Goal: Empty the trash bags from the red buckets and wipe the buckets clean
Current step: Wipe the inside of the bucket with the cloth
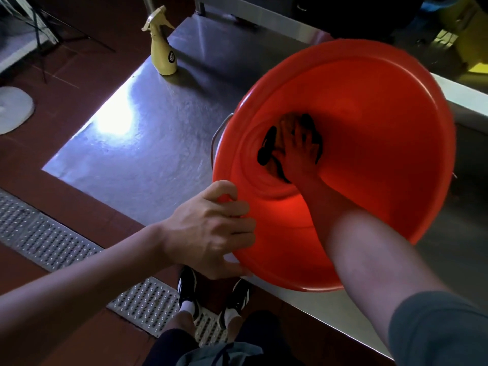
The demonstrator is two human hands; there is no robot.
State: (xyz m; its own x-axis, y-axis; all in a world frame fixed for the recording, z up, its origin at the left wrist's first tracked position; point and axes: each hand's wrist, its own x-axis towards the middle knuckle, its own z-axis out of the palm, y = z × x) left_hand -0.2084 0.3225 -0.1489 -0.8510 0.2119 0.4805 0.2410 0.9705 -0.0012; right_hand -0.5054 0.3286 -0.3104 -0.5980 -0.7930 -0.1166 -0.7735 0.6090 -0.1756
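A red bucket (369,107) lies tilted toward me on the steel table (148,133), its mouth facing the camera. My left hand (211,231) grips the bucket's near-left rim, fingers curled over the edge. My right hand (298,151) reaches deep inside and presses a dark cloth with an orange-brown part (269,143) against the bucket's bottom. The forearm hides part of the inner wall. A metal handle (219,133) shows at the bucket's left side.
A yellow spray bottle (162,48) stands at the table's far left corner. A perforated metal floor grate (52,239) runs beside the table over red floor tiles. My feet (211,297) stand at the table's edge. Yellow items (464,35) sit at the far right.
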